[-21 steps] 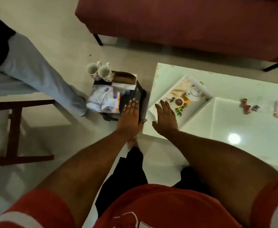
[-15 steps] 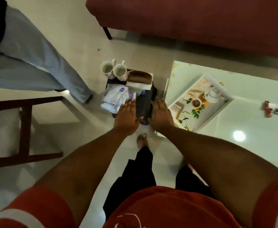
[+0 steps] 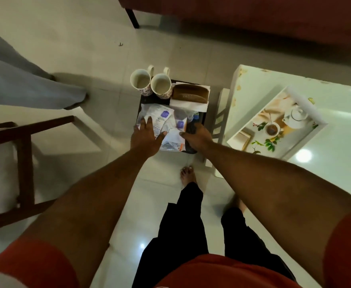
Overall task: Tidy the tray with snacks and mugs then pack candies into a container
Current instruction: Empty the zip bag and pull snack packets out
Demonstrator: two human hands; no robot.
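A black tray [image 3: 145, 98] sits low on the floor beside the white table [image 3: 251, 88]. At its far end stand two floral mugs [image 3: 140, 82] [image 3: 161, 86], next to a brown loaf-shaped snack in a white box [image 3: 189, 94]. White and purple snack packets [image 3: 162, 115] cover the near part. My left hand [image 3: 144, 136] rests on the packets at the tray's left side, fingers spread. My right hand [image 3: 197, 136] is at the tray's near right rim, fingers curled down over it and thumb touching a packet. No candies or container are in view.
A second white tray [image 3: 278, 123] with a printed teapot picture lies on the table. A dark wooden chair [image 3: 25, 152] stands at left, and another person's grey trouser leg [image 3: 25, 88] behind it. A red sofa [image 3: 253, 17] runs along the top. My bare foot [image 3: 188, 175] is near the tray.
Both hands moved forward and down from above the tray's near edge. The left now lies on the packets, and the right has left the table corner for the tray's right rim.
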